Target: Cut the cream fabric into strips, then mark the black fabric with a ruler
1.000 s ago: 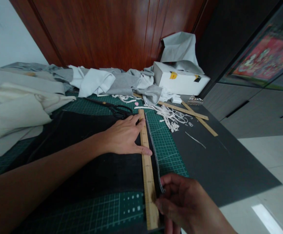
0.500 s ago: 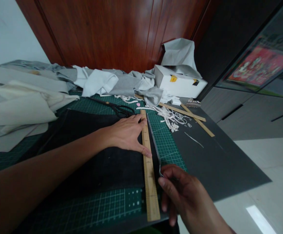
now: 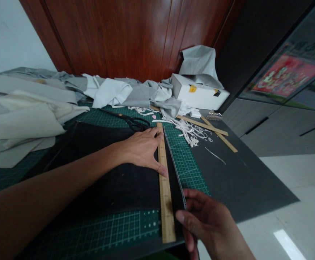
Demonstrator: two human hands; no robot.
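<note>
Black cloth (image 3: 135,187) first: I have it spread across the middle of the green cutting mat (image 3: 190,169), and the wooden ruler (image 3: 166,202) lies on top, running lengthwise just beside the pale stitched edge (image 3: 175,164). My left hand (image 3: 146,150) is spread wide over the ruler's far half, fingertips and thumb resting on the wood, gripping nothing. Down at the near end, my right hand (image 3: 208,216) holds the cloth's edge between thumb and fingers, a light grip by the look of it, clear of the ruler.

So where are we? Ruler laid, I'd say, and roughly following that edge; the strip of cloth beyond it lies unfolded along most of its length, and I can't make out any mark on it. Any measuring or folding there looks unfinished to me.

Moving out: black scissors (image 3: 137,124) lie just past the cloth's far side, not in use. Beyond them, white cord scraps (image 3: 187,130), two crossed wooden strips (image 3: 219,135) on the grey bench (image 3: 241,191), cream fabric (image 3: 27,119) heaped at left, and a white box (image 3: 198,92) by the door (image 3: 114,36).
</note>
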